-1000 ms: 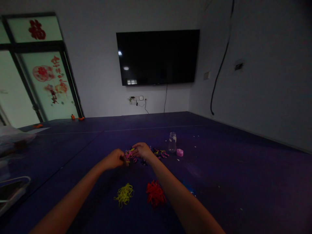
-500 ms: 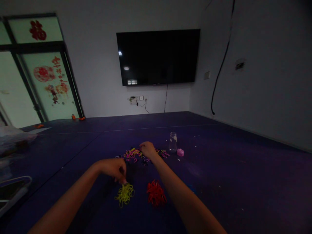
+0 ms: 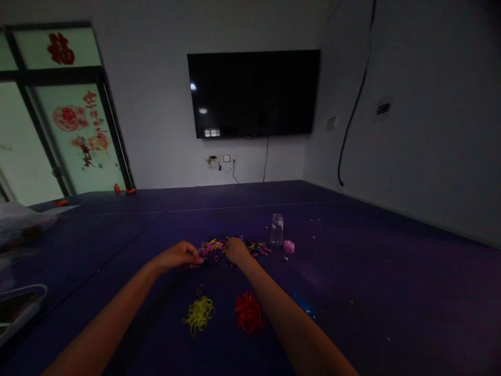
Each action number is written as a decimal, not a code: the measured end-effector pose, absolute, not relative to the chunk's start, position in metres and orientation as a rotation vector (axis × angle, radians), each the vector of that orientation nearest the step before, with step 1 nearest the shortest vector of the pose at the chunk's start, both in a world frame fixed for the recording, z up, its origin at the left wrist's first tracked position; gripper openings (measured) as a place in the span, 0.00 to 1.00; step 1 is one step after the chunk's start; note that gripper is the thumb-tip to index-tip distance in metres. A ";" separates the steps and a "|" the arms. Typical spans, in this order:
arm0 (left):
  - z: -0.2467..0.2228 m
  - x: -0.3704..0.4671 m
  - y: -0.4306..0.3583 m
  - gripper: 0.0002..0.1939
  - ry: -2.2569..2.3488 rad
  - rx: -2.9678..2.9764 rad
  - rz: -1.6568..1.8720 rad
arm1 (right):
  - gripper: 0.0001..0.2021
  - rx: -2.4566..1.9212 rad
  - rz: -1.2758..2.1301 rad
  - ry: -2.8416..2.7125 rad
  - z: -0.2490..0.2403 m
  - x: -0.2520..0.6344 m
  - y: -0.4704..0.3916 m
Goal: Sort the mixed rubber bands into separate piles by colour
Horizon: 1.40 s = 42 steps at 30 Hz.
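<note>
My left hand (image 3: 183, 256) is at the left edge of a mixed pile of small coloured bands (image 3: 213, 247), thumb and fingertips pressed together; whatever they hold is too small to make out. My right hand (image 3: 237, 251) reaches into the middle of that pile with its fingers curled down, and the fingertips are hidden. Nearer to me lies a yellow-green heap of bands (image 3: 199, 314), with one loose band just beyond it. A red heap (image 3: 249, 312) is to its right, beside my right forearm. Blue bands (image 3: 304, 305) show past that forearm.
A clear bottle (image 3: 277, 231) stands right of the mixed pile, a pink cap (image 3: 289, 246) beside it. White scraps dot the purple surface (image 3: 352, 271). A white-rimmed tray (image 3: 23, 313) and clear plastic (image 3: 21, 224) lie at far left.
My left hand has moved from the yellow-green heap up to the mixed pile; a loose band now lies above that heap. My right hand has shifted slightly down. More of the blue bands shows.
</note>
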<state>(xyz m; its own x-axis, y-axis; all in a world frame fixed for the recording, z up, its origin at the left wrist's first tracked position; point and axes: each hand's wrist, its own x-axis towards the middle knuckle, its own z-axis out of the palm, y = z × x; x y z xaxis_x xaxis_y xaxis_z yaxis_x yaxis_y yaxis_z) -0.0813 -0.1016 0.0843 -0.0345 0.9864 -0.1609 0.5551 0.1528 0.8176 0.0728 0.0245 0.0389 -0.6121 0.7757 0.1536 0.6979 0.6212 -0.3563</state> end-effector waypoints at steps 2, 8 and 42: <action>0.080 -0.085 -0.101 0.16 1.686 1.475 0.705 | 0.14 -1.193 0.370 -2.558 0.038 0.072 0.025; 0.069 -0.079 -0.100 0.16 1.614 1.504 0.503 | 0.14 -1.195 0.365 -2.557 0.036 0.071 0.024; 0.009 -0.114 -0.080 0.16 2.166 2.268 0.819 | 0.14 -1.206 0.262 -2.611 0.037 0.071 0.021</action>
<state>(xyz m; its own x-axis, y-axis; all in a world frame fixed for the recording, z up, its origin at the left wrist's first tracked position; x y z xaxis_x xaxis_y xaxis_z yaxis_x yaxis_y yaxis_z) -0.1138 -0.0802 0.0094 -0.0183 0.9078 0.4189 0.9579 -0.1041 0.2675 0.0708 0.0207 0.0373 -0.6249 0.7657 0.1524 0.7201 0.6407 -0.2665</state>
